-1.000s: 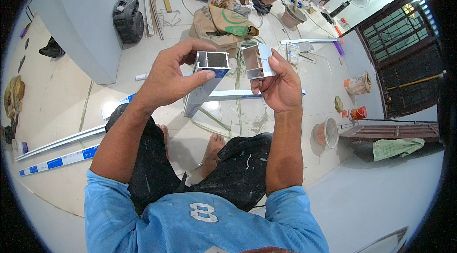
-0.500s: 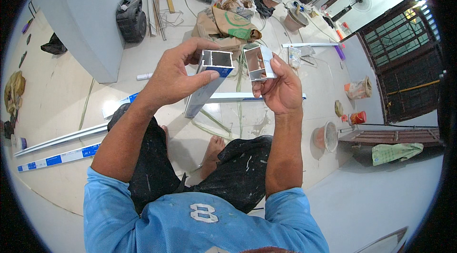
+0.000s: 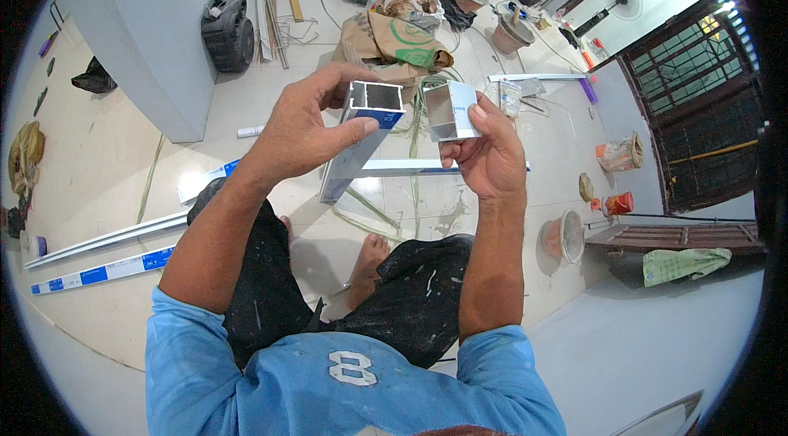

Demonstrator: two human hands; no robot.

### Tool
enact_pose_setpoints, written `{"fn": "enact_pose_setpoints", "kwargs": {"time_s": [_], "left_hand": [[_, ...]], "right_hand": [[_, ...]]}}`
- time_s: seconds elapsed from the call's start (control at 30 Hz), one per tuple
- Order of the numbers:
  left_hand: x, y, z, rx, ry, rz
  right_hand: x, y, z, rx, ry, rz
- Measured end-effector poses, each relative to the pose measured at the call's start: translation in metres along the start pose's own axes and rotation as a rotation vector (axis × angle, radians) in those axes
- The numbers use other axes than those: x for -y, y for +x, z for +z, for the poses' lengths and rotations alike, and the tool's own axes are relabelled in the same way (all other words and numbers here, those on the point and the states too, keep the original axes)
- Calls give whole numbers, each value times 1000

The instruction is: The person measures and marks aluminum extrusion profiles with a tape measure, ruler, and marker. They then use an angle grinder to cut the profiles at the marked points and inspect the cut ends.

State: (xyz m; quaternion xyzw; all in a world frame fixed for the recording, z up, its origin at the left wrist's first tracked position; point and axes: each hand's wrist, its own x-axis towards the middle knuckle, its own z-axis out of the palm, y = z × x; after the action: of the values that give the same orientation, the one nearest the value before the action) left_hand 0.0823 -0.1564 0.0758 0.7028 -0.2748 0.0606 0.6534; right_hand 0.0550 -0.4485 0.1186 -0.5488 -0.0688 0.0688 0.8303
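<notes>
My left hand [image 3: 305, 126] grips a long hollow aluminium profile [image 3: 355, 158] near its upper end. That open end, split by an inner wall, faces up, and the thumb presses on the blue printed film on its side. A short cut piece of white profile [image 3: 456, 114] sits in my right hand [image 3: 492, 149], pinched between thumb and fingers. Its hollow end is turned toward the long profile, with a small gap between the two. Behind them on the tiled floor another profile [image 3: 410, 167] lies crosswise.
More profiles [image 3: 103, 273] lie at the left. Ahead are a brown paper sack [image 3: 369, 38], a black ribbed case [image 3: 226, 35] and a yellow-bladed square [image 3: 294, 5]. Buckets [image 3: 563, 237] stand at the right, and green strapping [image 3: 373, 210] trails over the floor.
The short piece in my right hand has turned, showing more of its white outer side, and shifted slightly right. My left hand and the long profile have stayed nearly still.
</notes>
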Motion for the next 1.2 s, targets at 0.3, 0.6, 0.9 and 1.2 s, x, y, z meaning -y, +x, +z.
{"fn": "enact_pose_setpoints", "kwargs": {"time_s": [0.3, 0.6, 0.9, 1.2], "left_hand": [[-3, 0, -1, 28, -14, 7], [-12, -2, -4, 93, 41, -8], [-7, -2, -3, 60, 30, 30], [-2, 0, -1, 9, -4, 45]], "right_hand": [[0, 0, 0, 21, 14, -12], [0, -2, 3, 6, 13, -8], [2, -3, 6, -7, 0, -6], [1, -2, 3, -21, 36, 2]]}}
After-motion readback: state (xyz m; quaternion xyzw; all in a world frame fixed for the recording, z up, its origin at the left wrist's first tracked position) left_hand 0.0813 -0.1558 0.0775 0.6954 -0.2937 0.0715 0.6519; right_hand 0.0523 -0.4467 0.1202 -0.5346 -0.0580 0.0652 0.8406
